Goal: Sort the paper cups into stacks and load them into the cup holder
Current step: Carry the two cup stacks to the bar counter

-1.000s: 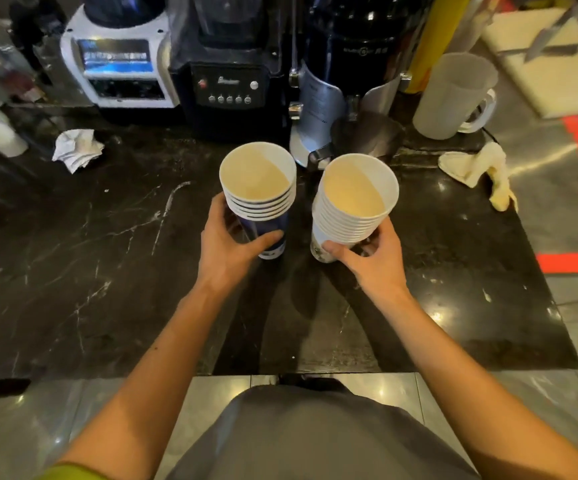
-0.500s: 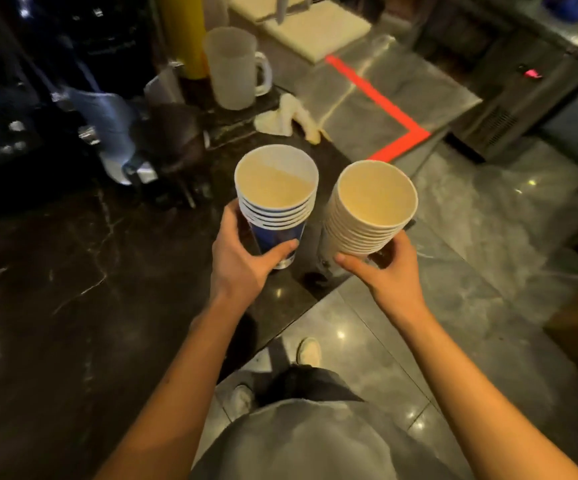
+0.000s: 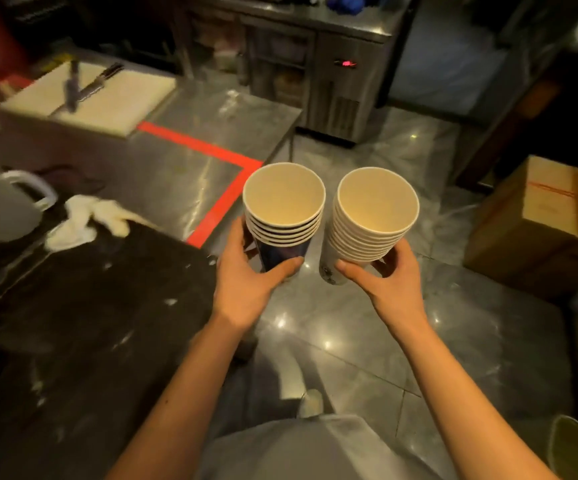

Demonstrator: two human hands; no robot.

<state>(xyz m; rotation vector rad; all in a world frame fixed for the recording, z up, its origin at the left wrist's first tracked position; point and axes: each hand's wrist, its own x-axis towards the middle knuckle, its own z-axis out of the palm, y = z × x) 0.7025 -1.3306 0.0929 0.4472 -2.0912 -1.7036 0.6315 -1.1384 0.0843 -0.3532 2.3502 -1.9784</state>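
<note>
The grey tiled floor (image 3: 349,327) now filled the middle of my view, where half a second earlier the black marble table (image 3: 83,306) had still lain under the cups. That table had slid off to my left, its corner just beside my left wrist. Beyond it ran a steel table (image 3: 190,133) marked with red tape (image 3: 211,157), carrying a white cutting board (image 3: 100,98) with knives on it. A frosted jug (image 3: 0,199) and a crumpled white cloth (image 3: 86,216) sat at the marble's far edge.

My left hand (image 3: 246,285) was wrapped around the blue-printed stack of paper cups (image 3: 284,216), thumb across the front. My right hand (image 3: 387,282) gripped the taller white stack of paper cups (image 3: 374,216) near its base. Both stacks stood upright in the air over the floor, side by side and close, though I could not tell whether they touched, much as before.

Open floor stretched ahead toward a steel under-counter fridge (image 3: 336,77). A cardboard box (image 3: 543,220) stood on the floor to my right, well apart from my right hand.
</note>
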